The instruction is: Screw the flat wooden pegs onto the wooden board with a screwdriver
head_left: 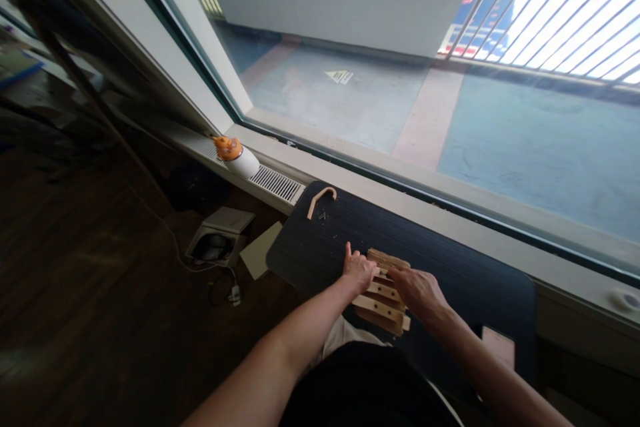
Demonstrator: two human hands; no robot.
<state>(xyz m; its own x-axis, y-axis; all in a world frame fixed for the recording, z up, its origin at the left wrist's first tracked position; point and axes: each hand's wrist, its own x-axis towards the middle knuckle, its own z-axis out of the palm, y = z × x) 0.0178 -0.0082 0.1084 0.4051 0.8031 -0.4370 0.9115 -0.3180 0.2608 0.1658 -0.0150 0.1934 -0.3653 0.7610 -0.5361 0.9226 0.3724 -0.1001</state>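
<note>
A wooden piece with several pale slats (377,307) over rough brown wood (387,257) lies near the front edge of the dark table. Dark round spots, screws or holes, dot the slats. My left hand (359,269) grips the left end of the upper slat, its thumb sticking up. My right hand (420,288) is closed at that slat's right end, fingertips beside a dark spot; whatever they pinch is hidden. Farther off on the table lies a hooked wooden strip (315,203), with small screw-like bits (323,216) beside it.
The dark table (465,267) stands against a window sill. A phone (499,347) lies at its right end. A white bottle with an orange top (243,161) stands on the radiator grille. To the left on the floor are an open box (217,247), a flat board (261,251) and a cable.
</note>
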